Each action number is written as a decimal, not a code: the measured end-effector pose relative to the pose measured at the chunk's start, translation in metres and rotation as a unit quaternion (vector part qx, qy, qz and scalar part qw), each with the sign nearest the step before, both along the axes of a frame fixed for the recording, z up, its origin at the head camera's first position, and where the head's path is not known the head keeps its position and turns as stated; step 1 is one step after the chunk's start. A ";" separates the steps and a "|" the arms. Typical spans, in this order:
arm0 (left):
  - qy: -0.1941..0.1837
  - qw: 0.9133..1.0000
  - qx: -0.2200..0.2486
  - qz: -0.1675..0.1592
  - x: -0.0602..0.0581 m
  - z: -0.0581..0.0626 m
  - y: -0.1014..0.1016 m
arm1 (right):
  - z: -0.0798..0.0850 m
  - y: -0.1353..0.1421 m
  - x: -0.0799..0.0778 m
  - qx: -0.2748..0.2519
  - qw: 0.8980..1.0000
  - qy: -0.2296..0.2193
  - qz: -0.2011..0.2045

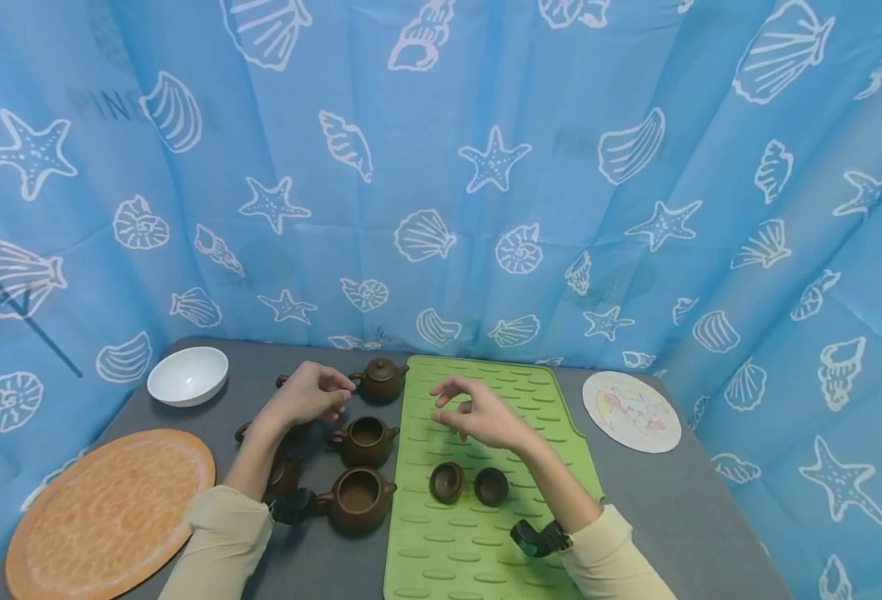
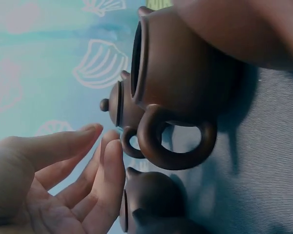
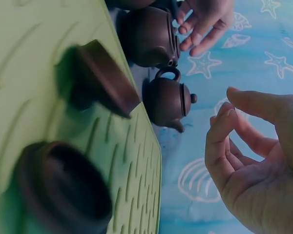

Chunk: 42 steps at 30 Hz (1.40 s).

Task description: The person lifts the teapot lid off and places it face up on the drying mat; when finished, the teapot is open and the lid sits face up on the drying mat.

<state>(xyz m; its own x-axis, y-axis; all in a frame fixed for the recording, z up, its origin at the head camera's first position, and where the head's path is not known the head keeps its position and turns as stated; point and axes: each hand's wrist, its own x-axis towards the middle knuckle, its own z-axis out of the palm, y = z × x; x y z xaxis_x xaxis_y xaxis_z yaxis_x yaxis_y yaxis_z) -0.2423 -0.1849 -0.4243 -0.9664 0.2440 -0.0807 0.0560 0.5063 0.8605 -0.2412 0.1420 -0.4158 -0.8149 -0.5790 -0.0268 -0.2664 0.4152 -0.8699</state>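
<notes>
My left hand hovers over the left part of the table, its fingers loosely bent with nothing between them. Just right of its fingertips stands a brown lidded teapot. Two lidless teapots, a middle one and a nearer one, line up in front of it. More brown teapots are partly hidden behind my left arm in the head view. My right hand, also holding nothing, hangs above the green mat with thumb and fingers curved. Below it, two teapot lids lie side by side on the mat.
At the back left stands a white bowl, with a round orange mat nearer to me. A round white mat with a drawing lies at the right. Behind the grey table hangs a blue shell-print curtain.
</notes>
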 end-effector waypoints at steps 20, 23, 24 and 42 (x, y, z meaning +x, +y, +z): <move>-0.041 0.993 0.011 0.109 -0.043 -0.012 0.008 | -0.021 -0.094 -0.062 -0.086 0.986 -0.079 -0.115; -0.047 0.993 0.019 0.109 -0.047 -0.015 0.010 | -0.026 -0.103 -0.068 -0.100 0.979 -0.091 -0.151; -0.048 0.992 0.020 0.111 -0.048 -0.016 0.010 | -0.028 -0.105 -0.070 -0.099 0.978 -0.091 -0.158; -0.039 0.990 0.020 0.134 -0.047 -0.020 0.013 | -0.036 -0.109 -0.067 -0.118 0.978 -0.022 -0.170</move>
<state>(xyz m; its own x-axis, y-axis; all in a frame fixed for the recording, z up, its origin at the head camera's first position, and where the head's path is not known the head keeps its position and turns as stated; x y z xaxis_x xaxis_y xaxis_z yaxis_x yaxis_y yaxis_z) -0.2895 -0.1715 -0.4448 -0.9881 -0.0167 -0.1529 -0.1435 0.4586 0.8770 -0.3082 0.0328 -0.4513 -0.9627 -0.2680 0.0365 -0.1086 0.2592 -0.9597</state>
